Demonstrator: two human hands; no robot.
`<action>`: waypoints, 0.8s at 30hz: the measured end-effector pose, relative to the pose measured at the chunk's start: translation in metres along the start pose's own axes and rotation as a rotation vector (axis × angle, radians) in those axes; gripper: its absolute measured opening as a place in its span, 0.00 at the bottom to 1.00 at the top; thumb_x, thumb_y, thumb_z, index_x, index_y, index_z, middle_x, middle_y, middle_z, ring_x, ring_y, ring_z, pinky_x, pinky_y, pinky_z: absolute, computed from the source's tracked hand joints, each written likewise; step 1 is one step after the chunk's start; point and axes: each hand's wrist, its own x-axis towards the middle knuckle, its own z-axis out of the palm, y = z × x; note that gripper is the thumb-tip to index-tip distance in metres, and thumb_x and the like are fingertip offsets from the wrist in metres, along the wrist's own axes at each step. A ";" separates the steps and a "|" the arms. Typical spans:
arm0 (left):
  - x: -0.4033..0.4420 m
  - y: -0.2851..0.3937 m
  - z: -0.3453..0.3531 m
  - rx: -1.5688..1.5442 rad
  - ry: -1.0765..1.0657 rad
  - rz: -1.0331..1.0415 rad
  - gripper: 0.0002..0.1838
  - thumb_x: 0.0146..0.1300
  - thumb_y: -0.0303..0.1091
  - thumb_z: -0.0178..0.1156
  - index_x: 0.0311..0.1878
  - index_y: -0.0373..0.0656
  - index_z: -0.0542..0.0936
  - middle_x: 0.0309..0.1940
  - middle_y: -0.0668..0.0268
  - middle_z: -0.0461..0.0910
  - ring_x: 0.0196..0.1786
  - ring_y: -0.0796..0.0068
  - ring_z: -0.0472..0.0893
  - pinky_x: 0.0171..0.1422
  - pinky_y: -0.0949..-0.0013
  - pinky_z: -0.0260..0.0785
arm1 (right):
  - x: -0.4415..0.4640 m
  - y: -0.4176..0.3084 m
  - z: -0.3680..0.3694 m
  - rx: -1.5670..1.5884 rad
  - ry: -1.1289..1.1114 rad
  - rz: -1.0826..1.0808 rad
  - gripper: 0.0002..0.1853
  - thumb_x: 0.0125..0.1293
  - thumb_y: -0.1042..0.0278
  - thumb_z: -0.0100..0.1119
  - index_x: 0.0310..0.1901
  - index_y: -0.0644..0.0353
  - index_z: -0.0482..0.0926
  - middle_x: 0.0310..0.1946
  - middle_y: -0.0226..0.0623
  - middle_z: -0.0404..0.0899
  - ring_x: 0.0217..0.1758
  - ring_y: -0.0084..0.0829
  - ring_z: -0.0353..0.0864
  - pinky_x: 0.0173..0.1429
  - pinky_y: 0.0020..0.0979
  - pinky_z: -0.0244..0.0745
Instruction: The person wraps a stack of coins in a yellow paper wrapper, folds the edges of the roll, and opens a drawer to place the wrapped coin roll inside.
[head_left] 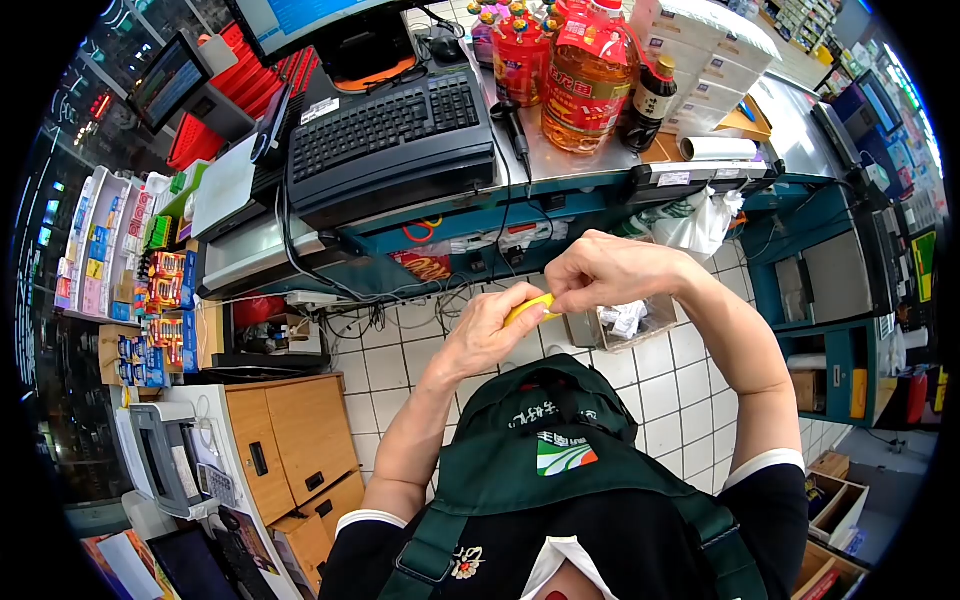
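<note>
My left hand point(487, 332) is closed around a small yellow object point(529, 309) in front of my apron. What kind of thing it is does not show, since fingers cover most of it. My right hand point(610, 274) is pinched at the object's right end, thumb and forefinger together. Whether those fingers grip the yellow object itself or a small part at its tip is hidden. Both hands are held above the tiled floor, short of the counter. A dark green apron point(500, 470) covers my front.
Ahead, the metal counter carries a keyboard point(390, 140), a monitor point(310, 20), a handheld scanner point(512, 135), a large oil bottle point(588, 85) and a dark sauce bottle point(650, 104). A white plastic bag point(700, 225) hangs from it. Below are cables and a bin point(640, 322); left, a wooden cabinet point(290, 435).
</note>
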 end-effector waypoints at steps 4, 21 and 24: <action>-0.002 -0.003 -0.001 0.000 0.005 -0.009 0.11 0.70 0.37 0.51 0.44 0.38 0.76 0.24 0.69 0.73 0.28 0.82 0.72 0.33 0.74 0.65 | 0.002 0.000 0.002 -0.013 0.019 -0.005 0.14 0.59 0.65 0.63 0.24 0.68 0.74 0.12 0.35 0.69 0.17 0.23 0.66 0.24 0.30 0.61; -0.002 -0.001 0.003 -0.252 0.112 0.105 0.16 0.65 0.43 0.58 0.39 0.37 0.78 0.21 0.70 0.74 0.23 0.85 0.69 0.27 0.78 0.60 | -0.006 -0.024 -0.002 0.175 0.063 0.140 0.13 0.58 0.65 0.65 0.27 0.69 0.79 0.18 0.37 0.79 0.21 0.23 0.78 0.27 0.26 0.71; -0.003 0.002 0.001 -0.353 0.125 0.082 0.17 0.64 0.44 0.60 0.36 0.36 0.79 0.21 0.70 0.74 0.23 0.85 0.69 0.28 0.78 0.61 | -0.006 -0.018 -0.001 0.341 0.079 0.139 0.10 0.59 0.69 0.64 0.29 0.69 0.79 0.20 0.36 0.80 0.23 0.22 0.80 0.29 0.24 0.72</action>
